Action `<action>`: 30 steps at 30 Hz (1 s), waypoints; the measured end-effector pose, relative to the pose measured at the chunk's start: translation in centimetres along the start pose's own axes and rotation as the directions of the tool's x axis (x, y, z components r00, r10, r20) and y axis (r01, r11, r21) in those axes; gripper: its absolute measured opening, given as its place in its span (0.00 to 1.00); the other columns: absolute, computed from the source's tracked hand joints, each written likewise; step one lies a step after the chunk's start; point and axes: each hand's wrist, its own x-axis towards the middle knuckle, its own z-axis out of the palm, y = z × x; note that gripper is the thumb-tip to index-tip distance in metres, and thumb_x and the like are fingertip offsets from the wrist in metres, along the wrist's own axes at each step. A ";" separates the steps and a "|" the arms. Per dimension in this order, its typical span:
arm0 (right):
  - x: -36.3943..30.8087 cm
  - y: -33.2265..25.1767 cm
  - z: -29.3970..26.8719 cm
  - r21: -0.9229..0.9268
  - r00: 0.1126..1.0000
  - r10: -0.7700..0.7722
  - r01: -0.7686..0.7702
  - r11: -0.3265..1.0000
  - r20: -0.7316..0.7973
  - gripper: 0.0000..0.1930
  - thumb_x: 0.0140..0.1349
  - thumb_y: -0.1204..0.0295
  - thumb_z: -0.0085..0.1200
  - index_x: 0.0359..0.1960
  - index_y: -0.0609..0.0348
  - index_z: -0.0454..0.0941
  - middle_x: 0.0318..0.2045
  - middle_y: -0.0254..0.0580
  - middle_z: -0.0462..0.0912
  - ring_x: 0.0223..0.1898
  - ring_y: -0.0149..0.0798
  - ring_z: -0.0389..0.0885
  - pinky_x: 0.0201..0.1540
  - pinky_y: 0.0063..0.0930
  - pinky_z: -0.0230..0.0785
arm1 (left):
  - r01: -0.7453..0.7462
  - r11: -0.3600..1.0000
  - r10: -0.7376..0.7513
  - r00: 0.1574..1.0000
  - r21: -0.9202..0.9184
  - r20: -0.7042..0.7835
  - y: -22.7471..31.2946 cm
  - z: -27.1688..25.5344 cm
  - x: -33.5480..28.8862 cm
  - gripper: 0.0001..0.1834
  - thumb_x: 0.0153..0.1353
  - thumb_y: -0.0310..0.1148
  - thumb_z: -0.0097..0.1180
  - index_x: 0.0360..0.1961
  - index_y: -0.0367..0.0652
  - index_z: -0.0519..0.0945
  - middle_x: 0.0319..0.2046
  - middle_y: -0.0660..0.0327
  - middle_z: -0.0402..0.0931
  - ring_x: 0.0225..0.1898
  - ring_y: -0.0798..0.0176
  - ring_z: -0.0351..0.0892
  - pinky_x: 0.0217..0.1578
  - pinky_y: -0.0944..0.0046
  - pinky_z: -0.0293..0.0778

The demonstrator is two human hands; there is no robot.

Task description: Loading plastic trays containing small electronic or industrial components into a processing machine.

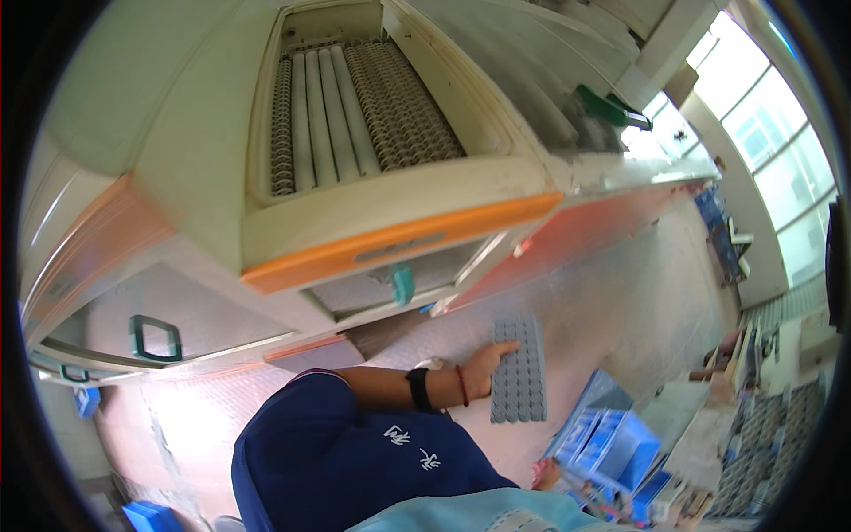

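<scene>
My left hand [483, 371] is closed on the left edge of a grey tray [520, 381] with rows of round bumps, the thumb lying over its face. A black band and a thin red bracelet circle that wrist. The tray hangs over the floor, apart from the machine. My right hand [546, 473] shows only in part beside my shirt, close to some blue plastic bins [612, 443]. Its fingers are blurred, and whether they grip anything cannot be made out.
Ahead stands a large cream machine with an orange trim strip [408, 241] and an open top bay of white rollers [332, 124] and coiled rows. Green handles [155, 339] jut from its front panels. Stacked grey trays [767, 443] lie at the right.
</scene>
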 end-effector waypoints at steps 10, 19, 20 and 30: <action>14.7 -7.4 2.8 -0.197 0.952 0.283 -0.257 0.946 0.118 0.09 0.56 0.65 0.50 0.23 0.51 0.68 0.16 0.31 0.70 0.16 0.34 0.71 0.18 0.27 0.63 | 0.047 0.996 -0.037 0.991 0.076 -0.126 0.8 7.7 17.0 0.14 0.62 0.34 0.45 0.45 0.38 0.73 0.38 0.53 0.77 0.38 0.56 0.78 0.42 0.54 0.74; 28.0 -24.3 8.1 -0.074 0.989 0.077 -0.068 0.995 0.123 0.11 0.56 0.63 0.50 0.20 0.52 0.68 0.16 0.32 0.71 0.17 0.35 0.71 0.18 0.29 0.63 | -0.036 0.990 0.060 0.983 0.138 -0.175 1.6 13.2 28.4 0.14 0.61 0.35 0.47 0.45 0.39 0.73 0.36 0.55 0.77 0.37 0.57 0.79 0.39 0.56 0.75; 29.3 -25.2 8.6 -0.071 0.989 0.075 -0.067 0.995 0.128 0.11 0.56 0.63 0.50 0.20 0.52 0.68 0.16 0.32 0.71 0.17 0.35 0.71 0.18 0.29 0.63 | -0.042 0.990 0.066 0.982 0.137 -0.176 1.5 13.5 30.1 0.14 0.61 0.35 0.47 0.45 0.39 0.73 0.36 0.55 0.77 0.37 0.57 0.79 0.39 0.56 0.75; 43.9 -26.4 0.3 -0.020 0.820 0.518 -0.530 0.848 0.243 0.13 0.55 0.61 0.51 0.17 0.52 0.69 0.16 0.33 0.71 0.17 0.37 0.72 0.19 0.30 0.63 | -0.113 0.983 0.137 0.977 0.147 -0.164 -1.3 21.7 44.7 0.15 0.61 0.35 0.47 0.46 0.39 0.72 0.37 0.56 0.77 0.37 0.58 0.79 0.39 0.58 0.75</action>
